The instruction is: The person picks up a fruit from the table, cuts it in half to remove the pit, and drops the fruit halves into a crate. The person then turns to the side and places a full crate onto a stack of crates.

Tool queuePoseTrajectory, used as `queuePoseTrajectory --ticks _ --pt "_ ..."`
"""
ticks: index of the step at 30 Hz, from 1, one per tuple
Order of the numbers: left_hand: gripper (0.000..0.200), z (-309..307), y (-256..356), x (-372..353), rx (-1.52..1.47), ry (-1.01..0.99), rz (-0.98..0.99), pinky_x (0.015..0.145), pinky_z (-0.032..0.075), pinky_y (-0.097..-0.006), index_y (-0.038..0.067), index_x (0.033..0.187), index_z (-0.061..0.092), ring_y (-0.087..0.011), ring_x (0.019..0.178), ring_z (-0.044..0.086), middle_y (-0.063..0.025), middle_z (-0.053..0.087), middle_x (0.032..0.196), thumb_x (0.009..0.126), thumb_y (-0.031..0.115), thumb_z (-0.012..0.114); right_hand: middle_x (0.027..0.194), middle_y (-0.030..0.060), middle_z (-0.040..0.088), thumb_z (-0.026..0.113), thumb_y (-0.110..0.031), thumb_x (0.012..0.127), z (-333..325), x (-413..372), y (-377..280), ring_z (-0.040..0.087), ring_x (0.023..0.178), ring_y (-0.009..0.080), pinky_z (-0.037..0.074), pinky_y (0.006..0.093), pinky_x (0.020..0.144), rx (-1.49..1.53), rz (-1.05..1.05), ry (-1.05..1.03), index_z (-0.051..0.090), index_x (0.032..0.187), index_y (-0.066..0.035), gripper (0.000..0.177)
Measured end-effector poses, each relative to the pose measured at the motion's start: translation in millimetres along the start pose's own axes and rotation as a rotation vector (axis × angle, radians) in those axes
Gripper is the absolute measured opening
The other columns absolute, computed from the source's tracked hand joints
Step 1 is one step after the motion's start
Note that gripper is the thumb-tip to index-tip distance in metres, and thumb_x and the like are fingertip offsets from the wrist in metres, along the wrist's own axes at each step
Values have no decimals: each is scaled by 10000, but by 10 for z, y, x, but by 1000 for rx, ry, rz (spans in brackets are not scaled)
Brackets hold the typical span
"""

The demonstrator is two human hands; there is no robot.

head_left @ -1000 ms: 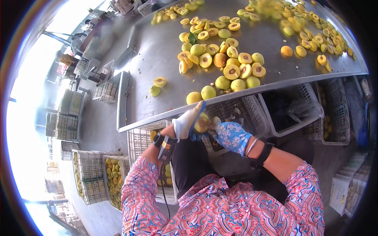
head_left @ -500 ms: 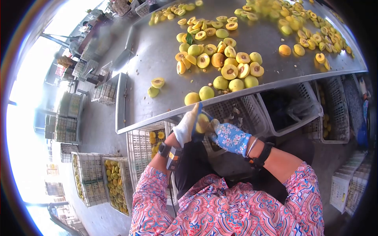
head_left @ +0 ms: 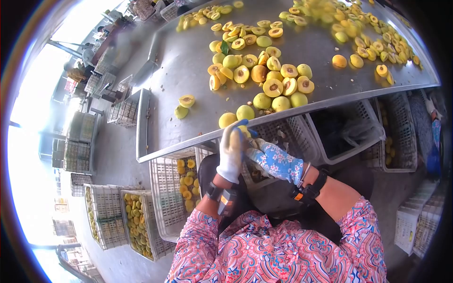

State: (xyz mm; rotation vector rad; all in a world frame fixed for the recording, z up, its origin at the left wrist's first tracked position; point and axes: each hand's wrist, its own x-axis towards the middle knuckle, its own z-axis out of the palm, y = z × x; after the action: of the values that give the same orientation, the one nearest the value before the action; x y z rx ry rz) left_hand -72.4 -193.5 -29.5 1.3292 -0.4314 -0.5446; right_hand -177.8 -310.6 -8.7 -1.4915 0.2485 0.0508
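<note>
My left hand [head_left: 231, 153], in a white glove with blue on the fingers, is closed round a yellow peach [head_left: 245, 131] just off the table's front edge. Much of that fruit is hidden by the fingers. Close beside it is my right hand [head_left: 276, 160] in a blue flowered glove, its fingers curled near the peach. Whatever those fingers grip is too small and blurred to make out. On the metal table right ahead sit a whole peach [head_left: 228, 120] and another whole peach [head_left: 245, 112]. Cut peach halves [head_left: 272, 87] with brown centres lie behind them.
More halves spread over the back right of the metal table [head_left: 181, 78]. Below its edge stand a crate [head_left: 302, 137] with scraps and a bin [head_left: 347, 137] with a dark inside. Peach-filled crates [head_left: 137, 221] stand on the floor at left. People work far off at upper left.
My left hand has turned more upright and its wrist has shifted right. The right hand has dropped slightly and moved right. The peach has risen slightly and is more covered by fingers.
</note>
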Motion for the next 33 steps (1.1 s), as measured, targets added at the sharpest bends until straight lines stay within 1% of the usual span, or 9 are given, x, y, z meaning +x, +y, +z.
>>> queuePoseTrajectory --ticks 2,4,7,10,13,19,22,29,33 --pt "412 -257 -177 177 -224 -52 -321 630 442 -218 38 1147 634 -59 692 524 -16 634 872 996 402 514 819 55 612 534 -281 993 -5 26 136 555 645 112 452 282 549 -246 -202 84 552 1153 -80 258" --pt "436 -183 -45 147 -280 -124 -314 618 438 -220 26 1155 627 -60 692 530 -22 640 877 988 415 527 727 -1 556 528 -297 1001 65 124 269 483 549 65 387 227 462 -437 -461 222 556 1121 -132 206" --pt "473 -60 108 65 -156 -117 -158 637 466 -235 6 1150 625 -88 716 572 -43 651 876 981 438 530 619 -55 457 503 -303 1016 -19 -92 -198 399 451 48 303 200 399 472 262 -185 534 1092 -181 147" --pt "502 -33 142 40 -134 -128 -98 667 495 -246 -7 1135 630 -123 742 614 -61 659 865 982 456 515 580 -65 434 488 -310 1023 -53 -122 -140 370 407 54 300 217 383 694 371 -323 520 1080 -184 142" --pt "537 -87 47 48 -158 -89 -162 668 501 -248 -25 1109 637 -139 730 626 -70 660 845 982 478 497 626 -85 467 495 -349 1017 33 -128 -194 388 438 36 301 211 381 378 254 -220 566 960 -165 206" --pt "594 48 153 -19 -250 -59 -148 648 502 -265 -57 1074 640 -161 663 613 -85 644 806 973 510 493 563 -94 400 495 -388 1012 -32 -118 -109 310 385 40 243 208 363 862 430 -459 515 876 -197 235" --pt "617 -1 52 16 -243 -43 -112 629 498 -273 -57 1080 635 -163 654 604 -87 634 793 968 531 487 555 -83 393 489 -403 1013 -43 -90 -77 336 391 39 277 210 378 863 427 -498 502 959 -193 217" --pt "718 163 52 89 -437 116 -232 625 516 -282 -28 1151 588 -181 715 605 -104 626 820 938 641 436 585 -79 400 515 -353 1011 168 -23 41 373 429 36 292 206 390 498 218 -118 516 1025 -170 184" --pt "686 142 158 137 -599 117 -249 679 500 -283 -15 1113 598 -176 724 603 -78 616 790 933 633 465 599 -71 417 526 -339 1006 -10 -118 -82 357 429 34 283 208 388 659 177 -267 524 1042 -151 191"
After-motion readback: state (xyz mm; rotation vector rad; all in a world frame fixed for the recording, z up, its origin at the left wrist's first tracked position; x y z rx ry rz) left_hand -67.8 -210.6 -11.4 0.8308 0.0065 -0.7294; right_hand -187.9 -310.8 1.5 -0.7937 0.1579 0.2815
